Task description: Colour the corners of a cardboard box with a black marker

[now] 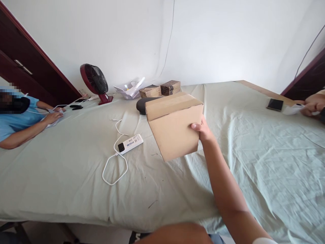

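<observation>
My right hand is closed on the right side of a plain brown cardboard box. Its thumb lies across the near face, while the other fingers are hidden behind. The box is tilted, with a taped top, and seems to be held above the cloth. Behind the box, a black rounded object is partly covered. To the left lies a white power bank or similar device with a white cable looped beside it. My left hand is out of sight; bare skin shows at the bottom edge.
A pale green cloth covers the table. Toward the wall stand a red fan, a plastic basket and patterned cardboard boxes. One person sits at left; another person's hand is at right near a dark phone-like object.
</observation>
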The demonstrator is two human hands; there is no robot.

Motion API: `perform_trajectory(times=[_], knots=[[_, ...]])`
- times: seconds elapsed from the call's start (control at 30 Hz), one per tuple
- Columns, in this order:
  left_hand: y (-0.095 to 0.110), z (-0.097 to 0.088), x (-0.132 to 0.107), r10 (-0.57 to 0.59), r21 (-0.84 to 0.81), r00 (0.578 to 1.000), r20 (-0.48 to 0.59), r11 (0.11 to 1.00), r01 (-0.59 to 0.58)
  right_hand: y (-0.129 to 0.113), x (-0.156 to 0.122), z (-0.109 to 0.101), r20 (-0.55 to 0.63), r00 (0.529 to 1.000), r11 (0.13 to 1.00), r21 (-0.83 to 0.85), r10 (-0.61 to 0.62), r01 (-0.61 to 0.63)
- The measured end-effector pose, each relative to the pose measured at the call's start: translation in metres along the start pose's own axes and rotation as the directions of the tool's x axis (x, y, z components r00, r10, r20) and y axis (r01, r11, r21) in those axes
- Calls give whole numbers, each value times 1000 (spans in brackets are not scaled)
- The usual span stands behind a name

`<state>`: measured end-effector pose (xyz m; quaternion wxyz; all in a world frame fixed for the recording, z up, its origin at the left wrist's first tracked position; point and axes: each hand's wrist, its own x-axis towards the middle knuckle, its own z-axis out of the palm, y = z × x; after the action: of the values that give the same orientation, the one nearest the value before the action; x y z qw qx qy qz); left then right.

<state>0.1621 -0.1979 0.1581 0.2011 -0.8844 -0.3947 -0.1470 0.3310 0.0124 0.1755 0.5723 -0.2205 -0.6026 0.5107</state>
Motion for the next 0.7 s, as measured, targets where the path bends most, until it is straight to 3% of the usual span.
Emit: perform_trajectory(times=[0.07, 0.1, 0.13, 0.17, 0.2, 0.27, 0.3, 0.33, 0.37, 0.5, 0.7], knots=[[-24, 8, 6, 177, -261, 984, 32, 951, -163, -3, 0, -1, 20, 1000, 1000, -15, -5, 5], [-41, 6, 6, 195, -440, 981, 1, 881, -175, -4, 0, -2, 25, 1000, 1000, -20, -9, 10], [-62, 0, 7, 136, -603, 989, -61, 784, -145, -4, 0, -2, 27, 1000, 1000, -21, -14, 15], [-84, -9, 8, 5, -731, 991, -135, 675, -103, -5, 0, -3, 25, 1000, 1000, -21, -19, 20], [-106, -18, 11, -193, -836, 964, -184, 547, -50, -5, 0, -3, 23, 1000, 1000, -23, -21, 22], [-148, -35, 21, -457, -803, 796, -397, 593, -60, -6, 0, -2, 28, 999, 999, -34, -17, 18], [-165, -41, 28, -502, -760, 717, -484, 648, -60, -7, 0, -1, 38, 999, 999, -39, -19, 21], [-178, -45, 35, -497, -724, 696, -519, 688, -49, -8, 0, 1, 53, 998, 999, -43, -24, 26], [-187, -47, 42, -482, -704, 702, -524, 709, -39, -9, 0, 3, 73, 997, 998, -45, -32, 35], [-194, -46, 49, -425, -664, 835, -348, 741, 100, -14, 2, 13, 149, 986, 995, -49, -75, 83], [-196, -22, 40, -394, -697, 919, -14, 663, 273, -9, 8, 15, 234, 969, 979, -167, -75, 116]])
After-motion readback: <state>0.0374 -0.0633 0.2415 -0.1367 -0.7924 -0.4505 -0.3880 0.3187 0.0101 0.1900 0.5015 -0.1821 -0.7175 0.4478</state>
